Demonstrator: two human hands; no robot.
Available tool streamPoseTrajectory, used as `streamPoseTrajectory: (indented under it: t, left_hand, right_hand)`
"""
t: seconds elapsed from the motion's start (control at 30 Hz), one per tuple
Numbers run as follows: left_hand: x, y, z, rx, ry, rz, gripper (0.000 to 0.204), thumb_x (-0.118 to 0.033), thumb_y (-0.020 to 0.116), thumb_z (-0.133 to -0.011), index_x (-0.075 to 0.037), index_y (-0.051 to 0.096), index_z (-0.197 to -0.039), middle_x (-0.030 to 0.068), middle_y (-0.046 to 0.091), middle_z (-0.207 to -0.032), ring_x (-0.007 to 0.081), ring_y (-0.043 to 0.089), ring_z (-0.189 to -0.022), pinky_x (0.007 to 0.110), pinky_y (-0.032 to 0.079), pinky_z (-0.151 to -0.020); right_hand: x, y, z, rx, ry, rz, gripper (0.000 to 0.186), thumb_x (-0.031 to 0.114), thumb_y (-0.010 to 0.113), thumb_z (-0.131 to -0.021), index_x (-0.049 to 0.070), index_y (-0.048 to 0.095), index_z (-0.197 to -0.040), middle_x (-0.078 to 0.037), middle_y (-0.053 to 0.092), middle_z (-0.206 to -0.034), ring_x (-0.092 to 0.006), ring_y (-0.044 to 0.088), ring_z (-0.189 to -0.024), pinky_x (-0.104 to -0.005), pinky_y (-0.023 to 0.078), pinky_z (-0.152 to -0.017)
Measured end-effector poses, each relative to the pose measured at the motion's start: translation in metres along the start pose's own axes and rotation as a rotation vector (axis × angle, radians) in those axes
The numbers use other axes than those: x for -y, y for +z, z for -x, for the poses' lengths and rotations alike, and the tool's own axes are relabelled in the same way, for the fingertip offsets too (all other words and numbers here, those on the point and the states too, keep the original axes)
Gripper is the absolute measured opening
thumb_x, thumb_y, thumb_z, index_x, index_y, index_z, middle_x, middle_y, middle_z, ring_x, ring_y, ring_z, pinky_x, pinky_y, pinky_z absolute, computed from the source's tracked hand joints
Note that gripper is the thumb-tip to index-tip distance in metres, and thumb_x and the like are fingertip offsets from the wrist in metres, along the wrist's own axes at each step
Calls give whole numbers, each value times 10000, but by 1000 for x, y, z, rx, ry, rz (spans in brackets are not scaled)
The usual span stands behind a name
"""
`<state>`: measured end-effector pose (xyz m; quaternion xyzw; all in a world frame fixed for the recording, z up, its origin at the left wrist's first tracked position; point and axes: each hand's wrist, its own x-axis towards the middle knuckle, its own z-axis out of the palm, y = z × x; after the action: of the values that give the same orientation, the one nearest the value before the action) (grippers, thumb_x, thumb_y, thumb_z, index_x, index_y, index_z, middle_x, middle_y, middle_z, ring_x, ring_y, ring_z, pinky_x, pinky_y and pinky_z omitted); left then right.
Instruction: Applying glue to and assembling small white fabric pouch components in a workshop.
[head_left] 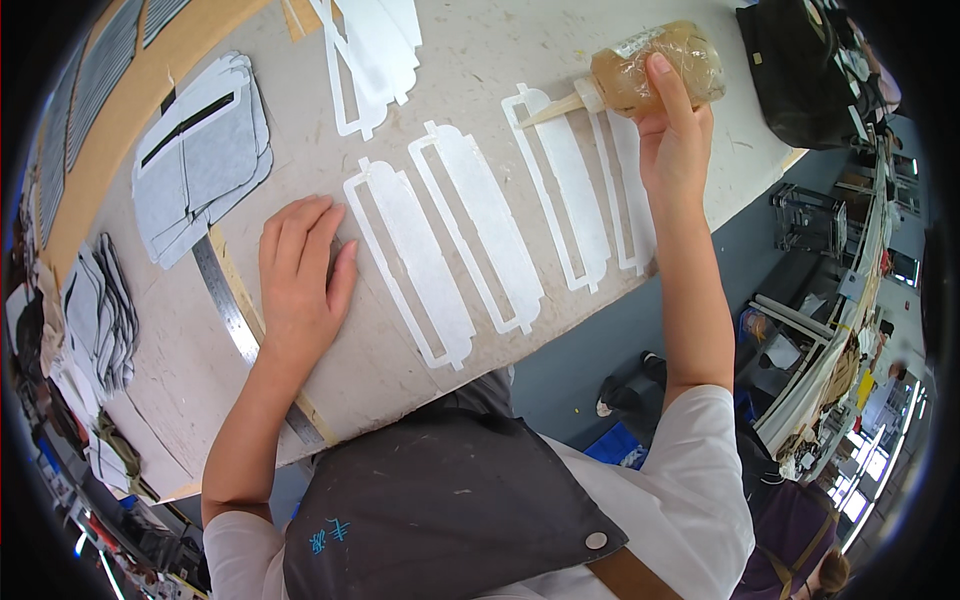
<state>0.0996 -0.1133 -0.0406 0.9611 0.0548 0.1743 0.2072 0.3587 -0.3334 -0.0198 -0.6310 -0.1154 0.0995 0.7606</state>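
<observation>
My right hand [680, 150] grips a squeeze bottle [705, 65] of cloudy amber liquid, probably glue, tipped on its side. Its long pale nozzle [555, 108] points left, with the tip at the upper end of a white slotted piece [572, 195]. Several such flat pieces lie slanted side by side on the table, each with a long narrow window along one edge. One of them [628, 190] is partly hidden under my right hand and bottle. My left hand [300, 270] rests palm down on the tabletop, holding nothing, just left of the leftmost white piece [425, 265].
Overlapping white pieces [385, 50] lie at the far edge. Light grey panels [205, 165], one with a black slot, are stacked at left. A metal ruler strip [225, 300] runs beside my left forearm. Grey stacked pieces [105, 310] sit farther left; a black bag [800, 75] stands far right.
</observation>
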Motion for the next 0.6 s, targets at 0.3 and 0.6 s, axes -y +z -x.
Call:
streamPoseTrajectory:
  t: [0.3,0.6]
  left_hand:
    - [0,1,-2,-17,13,-1,340,14,669,-767,36,596,-1098,159,574,-1151,333,535,-1069,397,435,-923]
    - [3,2,-3,-33,38,-12,325,27,643,-788,41,589,-1108,162,573,-1147,328,538,-1053,378,436,-917]
  right_hand:
    - [10,-17,31,-15,83,48,422,222,667,-879,-2,531,-1209,-71,596,-1126,-154,584,-1040,-305,473,-908]
    - [18,-32,64,-50,127,85,420,208,643,-887,-28,527,-1215,-78,603,-1095,-145,579,-1022,-301,450,-915]
